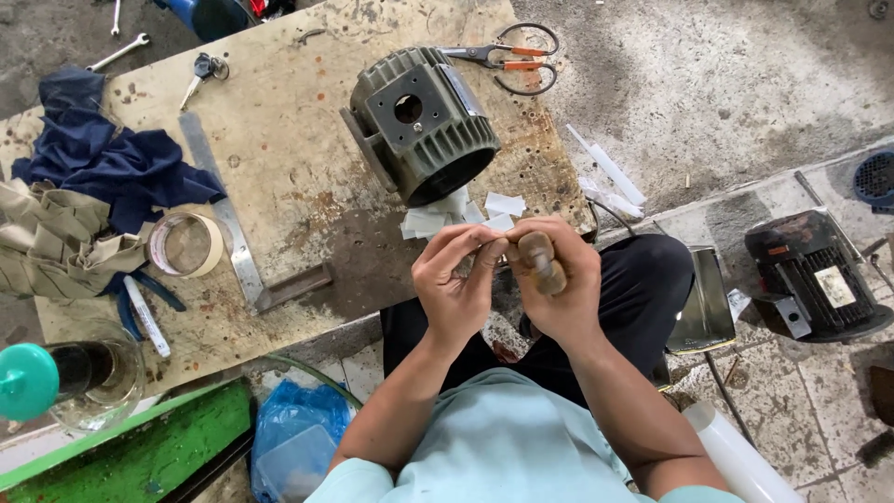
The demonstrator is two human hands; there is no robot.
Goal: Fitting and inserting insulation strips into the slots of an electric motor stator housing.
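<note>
I see the worn bench [307, 177] filling the upper left and centre of the frame, its top stained and pitted. On it, just above centre, the grey-green motor housing [421, 121] lies on its side, ribbed, with its open bore turned toward me. Right below its mouth a small heap of white paper slips [456, 216] rests on the bench edge.

Both hands meet in the middle of the frame, just below that heap. My left hand [456, 284] has its grip pressed together, fingertips pinching a small white paper slip [495, 244]; the piece is mostly hidden, so I cannot tell its shape. My right hand [557, 284] has its grip closed round a wooden tool handle [542, 263], brown and rounded; the working end is out of sight behind the fingers.

I judge the step in hand to be shaping or trimming one insulating slip, held up between the two hands and clear of the bench. The next move, as I read it, calls for a steady pinch and fine control at the fingertips, since the slip is thin and will buckle easily.

Smaller things: a roll of tape [186, 245] at left, scissors [510, 58] at the top.
</note>
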